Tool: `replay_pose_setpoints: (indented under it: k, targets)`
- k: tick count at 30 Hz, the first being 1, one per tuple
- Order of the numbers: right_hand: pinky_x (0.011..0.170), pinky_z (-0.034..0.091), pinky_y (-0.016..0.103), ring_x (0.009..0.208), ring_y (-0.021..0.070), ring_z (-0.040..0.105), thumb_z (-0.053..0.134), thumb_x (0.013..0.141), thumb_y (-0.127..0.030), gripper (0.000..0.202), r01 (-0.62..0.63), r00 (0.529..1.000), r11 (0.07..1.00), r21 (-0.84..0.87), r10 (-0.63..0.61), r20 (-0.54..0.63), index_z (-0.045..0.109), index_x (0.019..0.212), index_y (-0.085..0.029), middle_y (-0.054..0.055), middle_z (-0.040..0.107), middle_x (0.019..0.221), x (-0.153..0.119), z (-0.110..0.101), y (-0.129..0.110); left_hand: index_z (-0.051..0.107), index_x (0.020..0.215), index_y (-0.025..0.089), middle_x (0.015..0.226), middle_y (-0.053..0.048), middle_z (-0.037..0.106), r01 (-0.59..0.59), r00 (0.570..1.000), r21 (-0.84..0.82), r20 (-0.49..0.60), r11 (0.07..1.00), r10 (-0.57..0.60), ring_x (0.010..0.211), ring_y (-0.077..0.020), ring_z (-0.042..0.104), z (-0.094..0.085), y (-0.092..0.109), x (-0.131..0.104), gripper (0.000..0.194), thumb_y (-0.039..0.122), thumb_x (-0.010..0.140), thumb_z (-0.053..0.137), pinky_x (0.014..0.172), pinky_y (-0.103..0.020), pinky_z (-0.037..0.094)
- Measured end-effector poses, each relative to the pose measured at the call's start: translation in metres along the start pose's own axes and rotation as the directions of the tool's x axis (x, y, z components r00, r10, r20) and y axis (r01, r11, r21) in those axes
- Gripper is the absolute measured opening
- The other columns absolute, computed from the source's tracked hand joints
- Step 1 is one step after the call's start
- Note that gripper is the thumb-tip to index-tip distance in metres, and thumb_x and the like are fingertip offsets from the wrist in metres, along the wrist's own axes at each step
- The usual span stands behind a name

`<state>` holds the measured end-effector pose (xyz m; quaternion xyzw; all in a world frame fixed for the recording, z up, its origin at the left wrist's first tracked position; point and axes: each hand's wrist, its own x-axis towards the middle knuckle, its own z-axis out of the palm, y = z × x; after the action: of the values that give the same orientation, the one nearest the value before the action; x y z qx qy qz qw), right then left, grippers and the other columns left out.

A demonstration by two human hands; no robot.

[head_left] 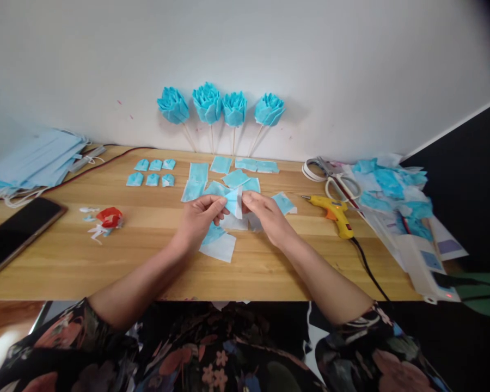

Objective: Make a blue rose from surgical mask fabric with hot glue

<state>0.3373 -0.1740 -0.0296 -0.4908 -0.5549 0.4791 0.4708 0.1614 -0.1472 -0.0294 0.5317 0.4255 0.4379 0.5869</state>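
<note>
Between my two hands is a small folded piece of blue and white fabric (234, 202), held above the middle of the table. My left hand (204, 215) pinches its left side between thumb and fingers. On its right edge, the fingers of my right hand (263, 211) are closed. Blue fabric squares (198, 172) lie loosely spread behind and under my hands. A white and blue piece (219, 246) rests in front of them. Several small folded blue pieces (135, 179) sit in two rows to the left.
Blue flowers on sticks (207, 103) lean on the wall. A yellow glue gun (335, 212), scissors (343, 187), white tape roll (313, 170), fabric scraps (392, 185) and a power strip (427, 261) are right. Face masks (36, 160), a phone (18, 234) and a red scrap (110, 217) are left.
</note>
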Motion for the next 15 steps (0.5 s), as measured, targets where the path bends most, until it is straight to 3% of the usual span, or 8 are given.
replay_pose_setpoints:
  k: [2, 6, 15]
  targets:
    - [0.066, 0.04, 0.027, 0.07, 0.0121, 0.049, 0.061, 0.09, -0.051, 0.035, -0.039, 0.999, 0.999, 0.025, 0.038, 0.035, 0.058, 0.075, -0.02, -0.002, 0.052, 0.071, -0.001, 0.0013, -0.002, 0.066, 0.065, 0.016, 0.059, -0.001, 0.063, -0.005, 1.0, 0.015, -0.004, 1.0, 0.005, 0.052, -0.0091, 0.05, 0.0002, -0.0007, 0.0, 0.027, 0.04, 0.077, 0.07, 0.052, -0.023, 0.042]
    - [0.06, 0.032, 0.026, 0.064, 0.0103, 0.042, 0.069, 0.084, -0.044, 0.031, -0.031, 0.999, 0.998, 0.057, 0.032, -0.011, 0.054, 0.073, -0.02, -0.005, 0.046, 0.067, -0.0007, 0.0031, -0.0002, 0.067, 0.066, 0.016, 0.059, 0.0, 0.062, -0.028, 1.0, 0.045, -0.009, 0.999, 0.029, 0.051, -0.0089, 0.049, 0.0004, -0.004, 0.0005, 0.027, 0.04, 0.077, 0.07, 0.051, -0.023, 0.041]
    - [0.058, 0.029, 0.027, 0.059, 0.0094, 0.036, 0.064, 0.084, -0.036, 0.032, 0.013, 0.999, 0.994, -0.104, -0.018, -0.048, 0.044, 0.064, -0.021, -0.006, 0.04, 0.061, 0.0022, 0.0008, 0.0053, 0.068, 0.065, 0.016, 0.06, 0.0, 0.063, -0.007, 1.0, 0.003, 0.03, 1.0, 0.007, 0.052, -0.0088, 0.049, 0.0001, -0.0047, 0.0005, 0.027, 0.039, 0.078, 0.072, 0.052, -0.023, 0.041]
